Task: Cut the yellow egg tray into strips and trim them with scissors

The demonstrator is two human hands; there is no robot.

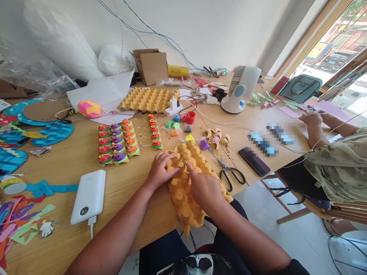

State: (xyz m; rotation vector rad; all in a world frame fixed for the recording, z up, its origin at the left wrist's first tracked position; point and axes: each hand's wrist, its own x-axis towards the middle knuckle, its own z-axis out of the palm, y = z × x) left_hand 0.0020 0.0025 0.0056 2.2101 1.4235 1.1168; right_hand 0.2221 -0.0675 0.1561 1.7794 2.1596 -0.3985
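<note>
A yellow-painted egg tray [197,160] lies at the near edge of the wooden table [126,183], its lower end hanging over the edge. My left hand [160,170] rests on the tray's left side, fingers curled and pressing it down. My right hand [204,188] sits on the tray's middle and pinches a thin pointed tool whose tip touches the tray near my left fingers. Black scissors [231,173] lie just right of the tray.
Rows of painted egg-cup figures [119,142] stand behind the tray, a second egg tray [147,99] farther back. A white power bank [89,195] lies at left, a phone [254,160] and a desk fan [241,89] at right. Another person's hand [312,120] rests at the table's right end.
</note>
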